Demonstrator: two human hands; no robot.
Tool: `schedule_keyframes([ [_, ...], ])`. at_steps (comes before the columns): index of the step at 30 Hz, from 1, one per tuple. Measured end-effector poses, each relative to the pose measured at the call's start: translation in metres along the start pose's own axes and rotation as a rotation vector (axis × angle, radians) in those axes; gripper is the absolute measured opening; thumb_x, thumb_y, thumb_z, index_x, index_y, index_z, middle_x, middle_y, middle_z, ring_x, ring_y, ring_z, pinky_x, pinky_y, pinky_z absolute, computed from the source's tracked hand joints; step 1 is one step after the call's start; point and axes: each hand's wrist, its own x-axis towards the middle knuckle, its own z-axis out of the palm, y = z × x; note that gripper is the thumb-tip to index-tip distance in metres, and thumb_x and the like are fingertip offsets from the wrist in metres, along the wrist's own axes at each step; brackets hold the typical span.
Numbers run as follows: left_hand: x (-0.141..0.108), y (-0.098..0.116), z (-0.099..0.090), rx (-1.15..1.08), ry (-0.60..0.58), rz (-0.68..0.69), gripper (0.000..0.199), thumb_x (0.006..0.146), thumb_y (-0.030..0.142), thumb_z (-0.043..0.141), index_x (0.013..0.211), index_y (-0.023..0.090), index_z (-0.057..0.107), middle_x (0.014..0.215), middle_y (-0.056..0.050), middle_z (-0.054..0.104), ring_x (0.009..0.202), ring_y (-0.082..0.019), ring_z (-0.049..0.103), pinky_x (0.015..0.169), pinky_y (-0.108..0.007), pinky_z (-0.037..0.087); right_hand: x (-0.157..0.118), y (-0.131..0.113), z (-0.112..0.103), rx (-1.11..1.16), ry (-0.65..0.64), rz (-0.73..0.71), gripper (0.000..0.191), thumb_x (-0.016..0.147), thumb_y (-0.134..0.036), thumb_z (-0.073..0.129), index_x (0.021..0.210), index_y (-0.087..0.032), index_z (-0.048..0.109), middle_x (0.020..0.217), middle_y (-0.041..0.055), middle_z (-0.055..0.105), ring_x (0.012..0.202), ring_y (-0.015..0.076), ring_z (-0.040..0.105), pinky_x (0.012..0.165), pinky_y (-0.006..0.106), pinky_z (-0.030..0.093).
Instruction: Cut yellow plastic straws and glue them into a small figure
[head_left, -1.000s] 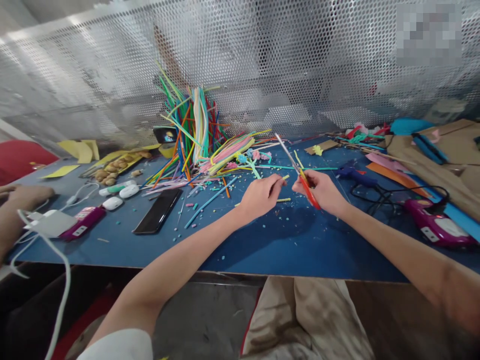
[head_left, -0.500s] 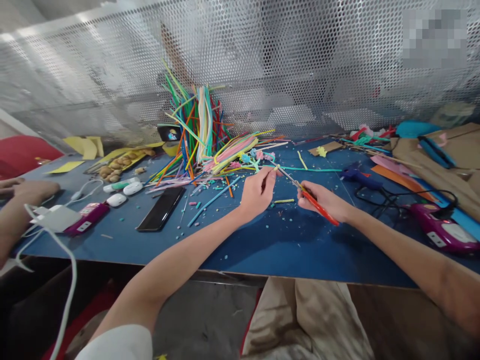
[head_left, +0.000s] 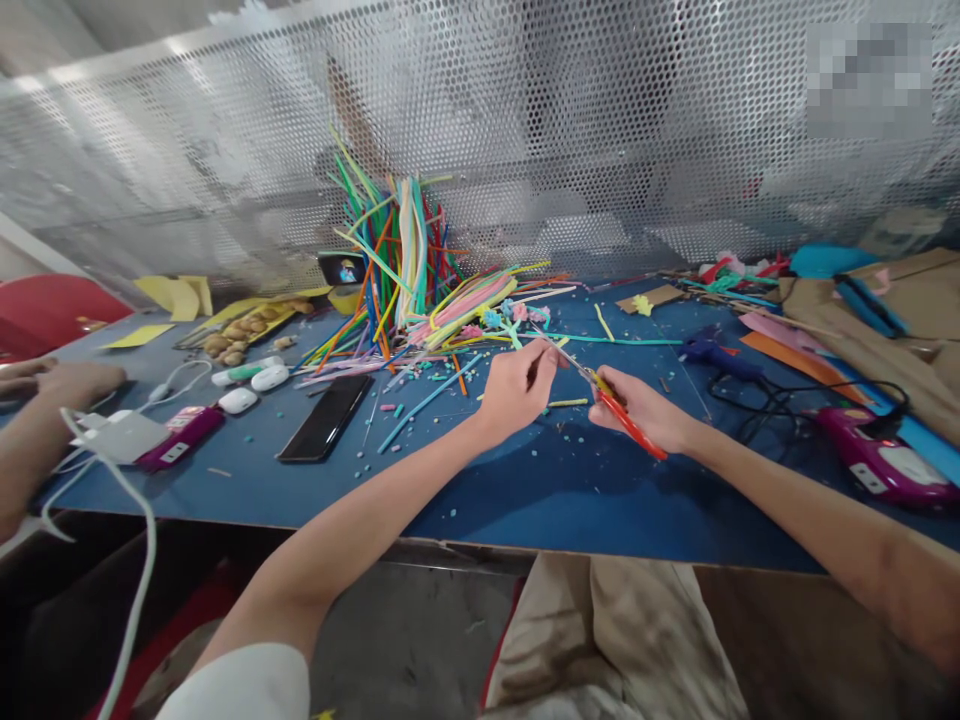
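Observation:
My left hand is closed in a pinch over the middle of the table. Yellow fuzzy ends of a short pipe cleaner peek out by its fingertips; most of it is hidden by the fingers. In my right hand are scissors with red handles, their silver blades pointing left to the left fingertips. Whether the blades touch the pipe cleaner I cannot tell. Just beyond the hands lie small pink and blue fuzzy shapes. A yellow pipe cleaner piece rests on the table between the hands.
Bundled pipe cleaners stand before a perforated metal screen. Cut bits and a black phone lie to the left, with a white charger. A blue glue gun and cable are at right. Another person's hand rests far left.
My left fingertips have rolled over the yellow piece, showing less of it at the tips. The scissors have shifted slightly left and down with my right hand.

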Motion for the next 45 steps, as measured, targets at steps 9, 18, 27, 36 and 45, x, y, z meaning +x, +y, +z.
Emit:
schedule_keyframes([
  [9,0.0029,-0.0035,0.0019,-0.039,-0.07,-0.028,0.036,0.101,0.037,0.038,0.095,0.016,0.066,0.056,0.003,0.051,0.047,-0.008,0.041,0.052,-0.023,0.033,0.0043,0.0064,-0.0021,0.064,0.059,0.012,0.04,0.079,-0.054,0.066,0.081,-0.024,0.039,0.07,-0.0059,0.033,0.061,0.0123,0.03,0.056,0.026,0.031],
  [18,0.0022,-0.0047,0.0011,-0.062,-0.082,-0.011,0.034,0.101,0.035,0.04,0.088,0.016,0.066,0.055,0.003,0.052,0.046,-0.007,0.041,0.052,-0.021,0.034,0.0023,0.0057,-0.0015,0.047,0.004,0.011,0.035,0.082,-0.048,0.065,0.085,-0.024,0.04,0.073,-0.0056,0.036,0.062,0.0122,0.032,0.058,0.026,0.032],
  [27,0.0025,-0.0047,0.0005,-0.048,-0.11,0.003,0.032,0.1,0.03,0.041,0.087,0.016,0.066,0.053,0.004,0.052,0.045,-0.007,0.042,0.052,-0.021,0.035,0.0011,0.0035,-0.0016,-0.071,0.017,0.021,0.025,0.083,-0.034,0.059,0.08,-0.023,0.037,0.07,-0.007,0.036,0.061,0.011,0.032,0.057,0.026,0.032],
  [36,0.0015,-0.0027,0.0,-0.054,-0.134,-0.014,0.032,0.1,0.029,0.04,0.087,0.016,0.066,0.055,0.003,0.056,0.045,-0.007,0.046,0.053,-0.02,0.036,0.0005,0.0091,-0.0022,-0.099,0.04,0.058,0.021,0.08,-0.027,0.052,0.076,-0.024,0.032,0.059,-0.0091,0.039,0.05,0.0094,0.034,0.049,0.024,0.029],
  [45,0.0009,-0.0036,0.0026,0.01,-0.128,-0.068,0.034,0.101,0.034,0.039,0.091,0.018,0.068,0.055,0.003,0.05,0.046,-0.008,0.039,0.05,-0.022,0.03,-0.0002,-0.0001,0.0003,-0.15,0.049,0.095,0.022,0.081,-0.026,0.05,0.077,-0.025,0.028,0.054,-0.0094,0.042,0.047,0.0094,0.037,0.049,0.024,0.029],
])
